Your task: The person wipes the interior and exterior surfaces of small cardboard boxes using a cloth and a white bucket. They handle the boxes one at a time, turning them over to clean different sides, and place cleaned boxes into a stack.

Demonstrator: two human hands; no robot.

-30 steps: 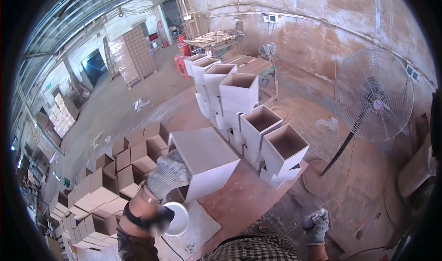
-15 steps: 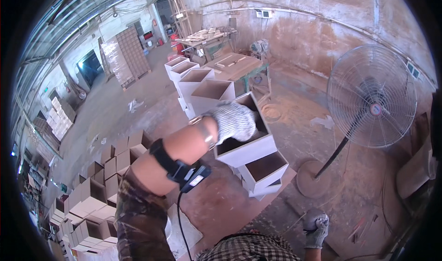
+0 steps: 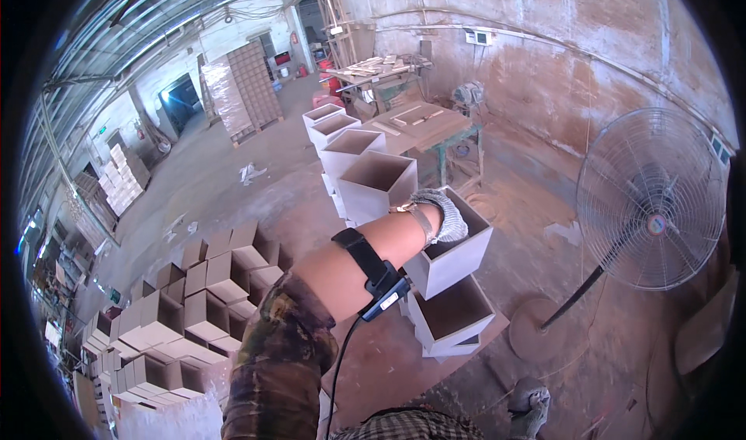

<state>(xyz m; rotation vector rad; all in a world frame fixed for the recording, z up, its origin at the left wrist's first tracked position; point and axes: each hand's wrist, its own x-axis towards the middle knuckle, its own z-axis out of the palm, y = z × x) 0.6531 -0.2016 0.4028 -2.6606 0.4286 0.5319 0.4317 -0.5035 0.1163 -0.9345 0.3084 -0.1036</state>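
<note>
My left hand (image 3: 447, 216), in a grey knit glove, reaches over the left rim of an open-topped white box (image 3: 460, 263). It is closed on the box at the rim, with its fingertips hidden inside. Below and nearer stands another open white box (image 3: 452, 316), partly overlapped by the held one. Beyond my hand, a row of similar boxes (image 3: 373, 187) runs toward a workbench. My right hand (image 3: 531, 405), also gloved, hangs low at the right of my checked clothing. Its fingers are curled, and nothing shows in them.
A large pedestal fan (image 3: 657, 222) stands on the right. Many open brown boxes (image 3: 202, 304) are stacked at left. A workbench (image 3: 423, 125) holding wood strips stands at the back near the wall. A wrapped pallet stack (image 3: 241, 90) is farther off.
The view has shifted, so the scene sits lower and farther right. The box at my left hand has turned, and more of its near side shows. My right hand stays low.
</note>
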